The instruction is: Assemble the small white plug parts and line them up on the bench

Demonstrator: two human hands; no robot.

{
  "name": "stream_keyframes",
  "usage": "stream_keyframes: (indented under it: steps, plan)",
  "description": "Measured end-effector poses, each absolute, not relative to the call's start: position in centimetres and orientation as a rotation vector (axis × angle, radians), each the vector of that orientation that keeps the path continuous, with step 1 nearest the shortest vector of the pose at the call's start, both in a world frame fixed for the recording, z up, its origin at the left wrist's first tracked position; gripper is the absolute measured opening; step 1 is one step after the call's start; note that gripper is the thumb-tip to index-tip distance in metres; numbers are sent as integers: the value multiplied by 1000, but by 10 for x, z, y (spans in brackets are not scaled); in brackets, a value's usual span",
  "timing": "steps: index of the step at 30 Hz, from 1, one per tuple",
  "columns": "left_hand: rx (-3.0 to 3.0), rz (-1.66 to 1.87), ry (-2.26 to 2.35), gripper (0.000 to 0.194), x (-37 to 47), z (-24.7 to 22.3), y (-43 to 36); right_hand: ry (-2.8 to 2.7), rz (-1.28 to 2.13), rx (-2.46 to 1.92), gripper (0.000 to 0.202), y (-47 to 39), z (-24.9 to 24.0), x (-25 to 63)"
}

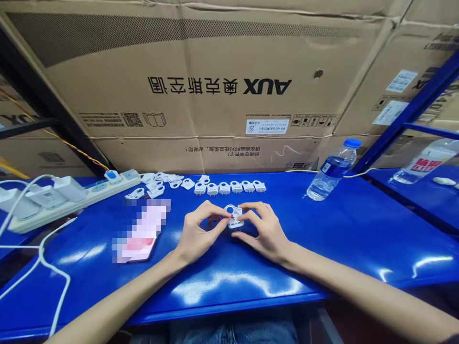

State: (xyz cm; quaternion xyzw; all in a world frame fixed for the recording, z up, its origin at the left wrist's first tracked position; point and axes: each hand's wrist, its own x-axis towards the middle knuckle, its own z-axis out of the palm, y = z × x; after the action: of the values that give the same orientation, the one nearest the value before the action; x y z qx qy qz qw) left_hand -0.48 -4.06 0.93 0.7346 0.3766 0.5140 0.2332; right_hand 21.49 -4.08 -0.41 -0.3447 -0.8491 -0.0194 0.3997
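Note:
A small white plug piece (235, 221) with a ring at its top is held over the blue table, between both hands. My right hand (263, 229) grips it from the right with bent fingers and thumb. At its left side, my left hand (202, 227) pinches with thumb and forefinger by a tiny red spot on the piece; what exactly lies in that pinch is too small to tell. Behind the hands stand several similar white plugs (224, 188) in a row, prongs toward me. More white ring-topped parts (156, 189) lie in a loose pile to their left.
A pink phone, partly pixelated (147, 231), lies left of my hands. A power strip (96, 193) with chargers and white cables fills the left. A water bottle (332, 169) leans at the back right, another bottle (425, 161) beyond the blue post. Cardboard boxes (215, 57) stand behind.

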Motion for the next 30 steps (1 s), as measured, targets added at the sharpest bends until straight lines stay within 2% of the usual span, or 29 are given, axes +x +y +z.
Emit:
stream_keyframes:
  steps: [19,30]
  plan:
    - [1917,1358,1064,7,-4,8,-42,-2138,-89,-860,26,-40,-4,217]
    - [2426,1597,919,13,-3,14,-43,-2138,-106,-858,26,-42,-3,217]
